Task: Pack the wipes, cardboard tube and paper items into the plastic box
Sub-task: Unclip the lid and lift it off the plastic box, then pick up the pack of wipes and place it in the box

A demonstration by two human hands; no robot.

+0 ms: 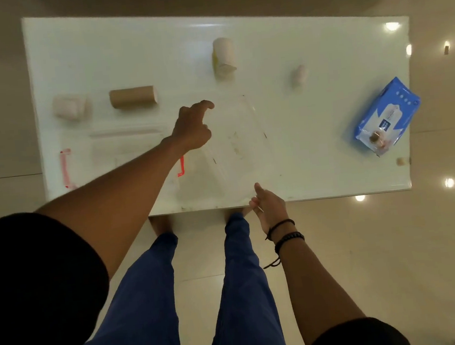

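plastic box [234,143] placed at table [98,59] centre. left hand [191,128] held at its 9 o'clock rim, fingers [204,105] loosely curled, nothing gripped; right hand [270,205] relaxed, empty, at 6 o'clock corner. cardboard tube [133,97] found at 10 o'clock of left hand, long axis 9-to-3; left hand judged nearer. wipes [386,118] at 3 o'clock.

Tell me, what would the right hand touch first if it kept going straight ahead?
Probably the clear plastic box, lying just beyond the right hand, though depth is hard to judge.

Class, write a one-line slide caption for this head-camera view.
Left hand and right hand at the clear plastic box; wipes pack, cardboard tube, paper rolls lie unpacked.
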